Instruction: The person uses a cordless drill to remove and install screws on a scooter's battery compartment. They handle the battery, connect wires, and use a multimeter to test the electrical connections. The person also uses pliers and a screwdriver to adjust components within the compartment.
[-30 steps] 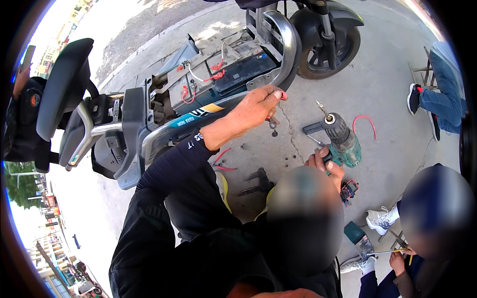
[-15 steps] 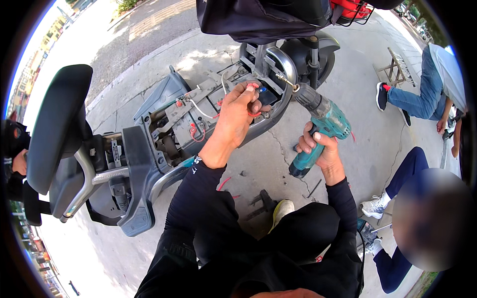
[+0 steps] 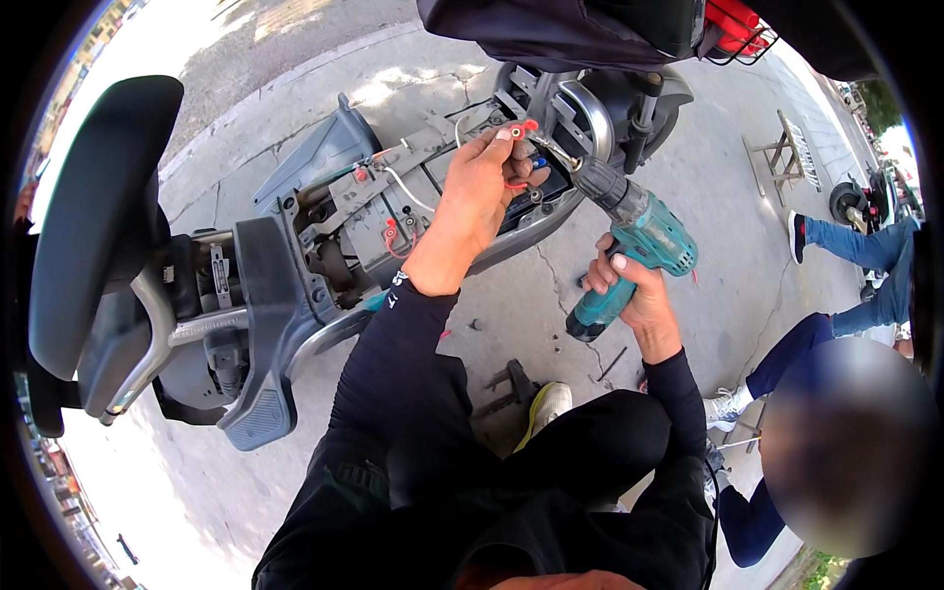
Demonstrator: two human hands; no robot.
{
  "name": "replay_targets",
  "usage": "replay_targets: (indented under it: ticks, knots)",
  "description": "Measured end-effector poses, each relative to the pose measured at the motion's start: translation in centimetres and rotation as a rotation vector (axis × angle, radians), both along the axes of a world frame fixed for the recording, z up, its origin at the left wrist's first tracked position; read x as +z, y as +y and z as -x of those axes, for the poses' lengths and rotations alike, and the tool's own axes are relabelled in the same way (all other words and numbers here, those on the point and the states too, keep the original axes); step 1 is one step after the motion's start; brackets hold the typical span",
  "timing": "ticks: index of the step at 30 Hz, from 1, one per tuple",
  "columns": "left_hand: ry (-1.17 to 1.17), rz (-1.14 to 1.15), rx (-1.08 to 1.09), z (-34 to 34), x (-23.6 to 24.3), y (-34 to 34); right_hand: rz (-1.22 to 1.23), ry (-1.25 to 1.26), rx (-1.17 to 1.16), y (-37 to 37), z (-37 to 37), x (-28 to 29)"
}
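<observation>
My right hand [image 3: 637, 293] is wrapped round the handle of a teal cordless drill [image 3: 649, 234]. Its long metal bit [image 3: 553, 149] points up and left, close to the red piece in my other hand. Between the thumb and fingers of my left hand [image 3: 470, 202] is a red-covered wire terminal [image 3: 517, 131] with a metal ring. That hand is over the opened battery bay of an electric scooter [image 3: 261, 315]. In the bay lie grey batteries [image 3: 369, 211] with red-capped terminals and a white wire [image 3: 405, 191]. My left fingers hide part of the bay's front.
The scooter's black seat [image 3: 103, 226] is tilted up at the left. A dark cover [image 3: 531, 29] hangs at the top. A small folding stool [image 3: 787, 155] stands far right. Two people are at the right, one close by. A dark metal piece [image 3: 508, 388] lies by my shoe [image 3: 547, 413].
The red terminal has come up and turned, so its ring shows beyond my left fingertips. My grip on the drill is unchanged. The view has shifted, and the person in jeans has moved nearer.
</observation>
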State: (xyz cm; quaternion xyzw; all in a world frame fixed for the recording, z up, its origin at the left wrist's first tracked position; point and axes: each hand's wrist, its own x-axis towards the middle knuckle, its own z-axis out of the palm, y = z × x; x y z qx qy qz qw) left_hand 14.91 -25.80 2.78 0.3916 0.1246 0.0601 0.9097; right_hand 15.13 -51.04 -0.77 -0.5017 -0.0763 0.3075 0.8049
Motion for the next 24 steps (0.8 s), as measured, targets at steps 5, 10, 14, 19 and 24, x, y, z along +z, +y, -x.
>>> replay_targets:
  ticks: [5,10,14,19,24]
  knots:
    - [-0.08,-0.098,-0.085,-0.6,-1.6,0.1,0.033,0.016,-0.06,0.0,0.3,-0.6]
    - [-0.046,-0.252,-0.006,-0.3,-1.0,-1.2,0.053,0.024,-0.1,-0.4,0.2,-1.1]
    - [-0.026,-0.282,0.009,-0.4,-1.3,-1.4,0.072,0.016,-0.105,-0.6,0.3,-1.3]
    - [0.007,-0.267,0.042,-1.4,-2.1,-1.6,0.069,0.028,-0.092,-1.0,0.4,-1.6]
    - [-0.014,-0.326,0.048,-1.0,-1.9,-2.6,0.103,0.006,-0.128,-0.7,0.3,-1.6]
